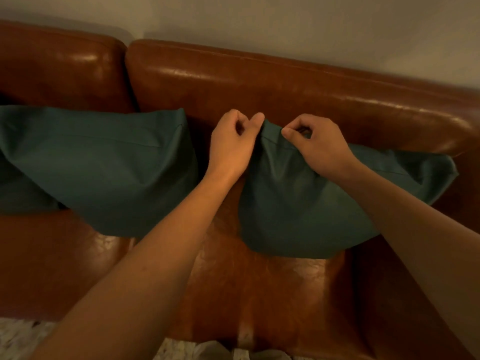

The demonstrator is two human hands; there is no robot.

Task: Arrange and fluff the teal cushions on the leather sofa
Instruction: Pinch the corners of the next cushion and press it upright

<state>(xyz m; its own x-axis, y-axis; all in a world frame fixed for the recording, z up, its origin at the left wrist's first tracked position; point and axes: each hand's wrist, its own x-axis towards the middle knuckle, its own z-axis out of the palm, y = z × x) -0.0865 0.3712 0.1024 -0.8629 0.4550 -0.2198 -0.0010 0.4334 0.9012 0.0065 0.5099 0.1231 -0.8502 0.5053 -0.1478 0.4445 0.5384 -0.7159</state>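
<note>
Your left hand [231, 149] and right hand [318, 146] both have a tight grip on the top left corner of the right teal cushion [298, 211], fingers curled in and pinching the fabric so it peaks up between them. That cushion leans against the backrest of the leather sofa [259, 81], its lower edge on the seat. The left teal cushion [104, 167] leans just beside it, untouched, a dark gap between the two.
</note>
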